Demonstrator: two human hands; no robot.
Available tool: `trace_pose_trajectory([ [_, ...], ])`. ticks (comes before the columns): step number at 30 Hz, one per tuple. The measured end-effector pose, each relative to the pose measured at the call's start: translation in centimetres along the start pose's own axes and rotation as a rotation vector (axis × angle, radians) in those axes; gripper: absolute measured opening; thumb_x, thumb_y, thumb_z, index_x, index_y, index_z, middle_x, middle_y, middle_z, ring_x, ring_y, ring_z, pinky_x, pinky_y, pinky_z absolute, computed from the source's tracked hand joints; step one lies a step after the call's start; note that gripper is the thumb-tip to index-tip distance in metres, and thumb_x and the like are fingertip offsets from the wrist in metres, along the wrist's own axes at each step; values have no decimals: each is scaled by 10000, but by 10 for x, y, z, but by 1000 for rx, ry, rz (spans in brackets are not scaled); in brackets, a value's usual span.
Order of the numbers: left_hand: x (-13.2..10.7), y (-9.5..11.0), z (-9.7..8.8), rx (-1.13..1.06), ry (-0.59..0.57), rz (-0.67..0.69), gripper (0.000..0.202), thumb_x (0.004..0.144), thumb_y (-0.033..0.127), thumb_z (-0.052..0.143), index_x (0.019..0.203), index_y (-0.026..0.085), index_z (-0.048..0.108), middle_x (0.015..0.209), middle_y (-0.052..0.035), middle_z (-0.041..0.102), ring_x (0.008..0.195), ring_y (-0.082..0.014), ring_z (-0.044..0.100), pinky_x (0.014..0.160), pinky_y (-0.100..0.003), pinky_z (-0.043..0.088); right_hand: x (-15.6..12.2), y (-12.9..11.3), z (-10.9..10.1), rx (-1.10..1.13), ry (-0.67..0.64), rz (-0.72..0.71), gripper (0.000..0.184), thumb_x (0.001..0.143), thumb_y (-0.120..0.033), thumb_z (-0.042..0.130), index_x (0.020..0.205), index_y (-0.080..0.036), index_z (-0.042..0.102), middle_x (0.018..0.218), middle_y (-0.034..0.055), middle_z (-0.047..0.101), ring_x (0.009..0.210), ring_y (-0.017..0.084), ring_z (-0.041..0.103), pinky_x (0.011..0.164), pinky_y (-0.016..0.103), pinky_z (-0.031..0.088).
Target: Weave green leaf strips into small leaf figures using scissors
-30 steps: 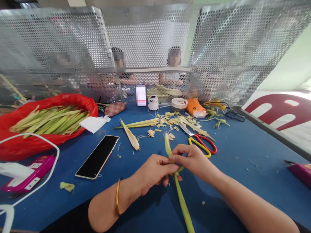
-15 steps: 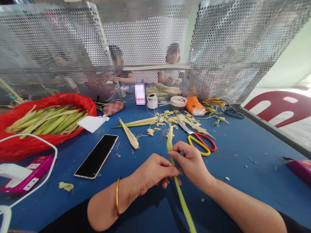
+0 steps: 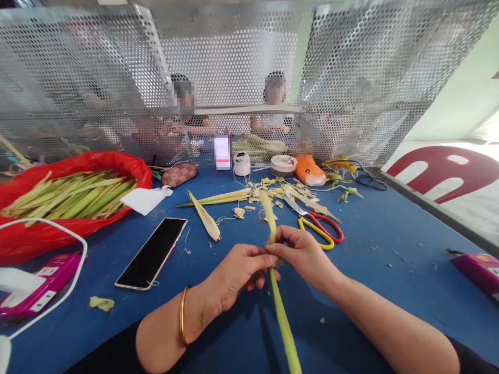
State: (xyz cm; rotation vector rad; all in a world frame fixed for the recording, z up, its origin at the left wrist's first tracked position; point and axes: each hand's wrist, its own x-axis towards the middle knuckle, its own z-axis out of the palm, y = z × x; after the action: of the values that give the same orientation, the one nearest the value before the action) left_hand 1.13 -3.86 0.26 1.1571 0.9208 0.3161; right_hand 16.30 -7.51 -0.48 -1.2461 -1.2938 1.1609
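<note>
Between my hands runs a long green strip of leaf, like a corn husk (image 3: 284,322), its pale wider end pointing away from me and its lower part hanging toward the table's near edge. My left hand (image 3: 245,270) pinches it near the middle, thumb against fingers. Just beyond, my right hand (image 3: 300,254) pinches the same strip, its thumb tip close to the left thumb. Red and yellow scissors (image 3: 317,228) lie partly open to the right. Pale husk scraps (image 3: 268,192) are scattered past the strip, and a folded husk piece (image 3: 206,218) rests at the left.
A red plastic bag (image 3: 132,163) of husk strips sits at the left, near a phone (image 3: 152,254) and a magenta power strip (image 3: 42,285). A string spool (image 3: 241,165), tape roll (image 3: 284,164) and orange packet (image 3: 310,170) stand before a perforated metal screen (image 3: 234,57); people sit behind it.
The strip has swung slightly left and its far end stands more upright. My hands have drawn closer together, the thumbs now almost meeting. The whole view has shifted a little.
</note>
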Motion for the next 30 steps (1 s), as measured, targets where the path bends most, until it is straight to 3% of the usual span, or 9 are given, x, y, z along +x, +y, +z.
trace_pose_trajectory([
  [6, -1, 2, 0, -48, 9, -13, 211, 682, 273, 606, 788, 122, 708, 716, -34, 669, 407, -45, 455, 395, -204, 209, -7, 9, 6, -325, 168, -245, 136, 825, -221, 586, 694, -194, 566, 633, -27, 590, 556, 110, 531, 529, 211, 422],
  [11, -3, 1, -2, -36, -49, -36, 172, 663, 264, 620, 730, 128, 701, 690, -21, 657, 398, -41, 454, 407, -205, 207, -11, 11, 8, -458, 206, -309, 123, 840, -195, 567, 717, -200, 576, 646, -14, 601, 599, 129, 552, 570, 227, 419],
  [21, -7, 5, 1, 159, -87, 32, 213, 708, 302, 595, 634, 121, 681, 695, -48, 695, 388, -62, 463, 422, -230, 281, -15, 8, 15, -311, 242, -147, 124, 785, -160, 523, 672, -206, 545, 618, -27, 576, 509, 109, 522, 471, 211, 408],
  [24, -7, 5, 2, 187, -94, 57, 252, 730, 341, 601, 650, 117, 682, 716, -58, 704, 397, -63, 466, 432, -235, 273, -10, 9, 14, -207, 242, -53, 141, 783, -227, 570, 648, -201, 537, 581, -39, 540, 474, 102, 483, 422, 210, 380],
  [30, -4, 6, -3, 18, -153, 28, 330, 802, 417, 576, 760, 109, 687, 826, -97, 730, 452, -50, 484, 444, -219, 227, 0, -3, 5, 104, 123, 109, 281, 739, -390, 651, 606, -196, 496, 508, -60, 502, 392, 83, 441, 377, 213, 365],
])
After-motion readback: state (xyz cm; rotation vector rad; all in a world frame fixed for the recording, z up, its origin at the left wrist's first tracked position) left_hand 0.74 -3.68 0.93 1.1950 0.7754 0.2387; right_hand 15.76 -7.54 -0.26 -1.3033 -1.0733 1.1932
